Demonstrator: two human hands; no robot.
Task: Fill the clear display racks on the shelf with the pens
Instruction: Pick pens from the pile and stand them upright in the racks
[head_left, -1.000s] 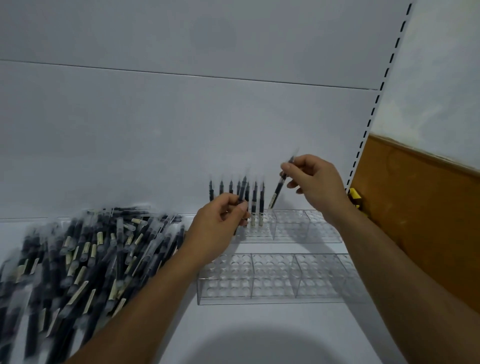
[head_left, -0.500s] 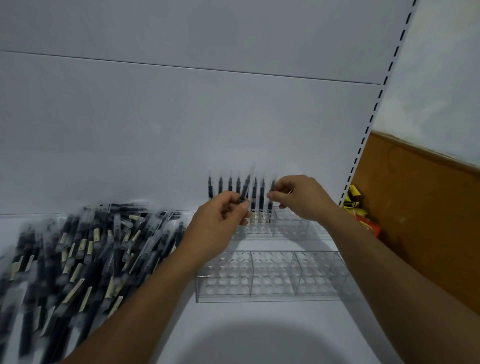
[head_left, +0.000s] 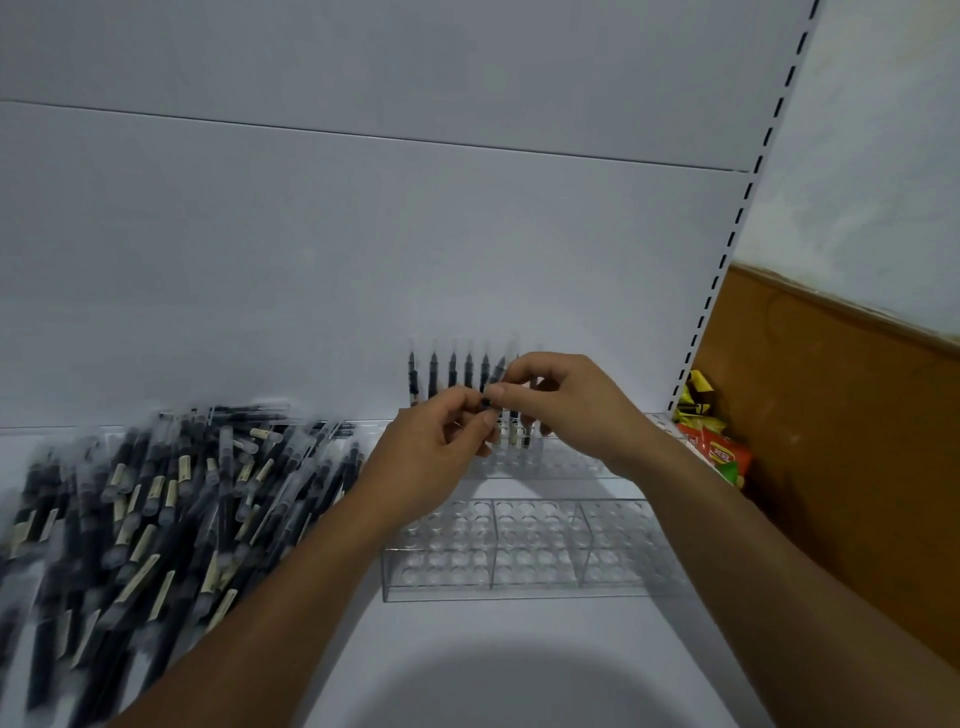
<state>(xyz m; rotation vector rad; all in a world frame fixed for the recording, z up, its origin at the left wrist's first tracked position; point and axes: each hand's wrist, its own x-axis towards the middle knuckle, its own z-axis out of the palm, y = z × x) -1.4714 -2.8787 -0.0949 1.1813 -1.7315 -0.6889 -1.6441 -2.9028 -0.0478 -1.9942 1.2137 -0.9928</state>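
Observation:
Two clear racks stand on the white shelf: the front rack (head_left: 530, 553) shows only open holes, while the rear rack (head_left: 576, 462) holds a row of upright black pens (head_left: 451, 371) at its left end. A big loose pile of black pens (head_left: 156, 499) lies to the left. My left hand (head_left: 434, 452) and my right hand (head_left: 569, 408) meet above the rear rack. Both pinch one tilted black pen (head_left: 496, 370) between their fingertips. The hands hide part of the standing row.
Red and yellow snack packets (head_left: 711, 447) sit at the shelf's right end, against a brown board (head_left: 841, 441). A slotted white upright (head_left: 727, 249) borders the shelf's back panel. A round shadow covers the near shelf surface (head_left: 509, 686).
My right hand set its pen into the rear rack, then moved left to meet my left hand. Both now pinch the pen that my left hand held.

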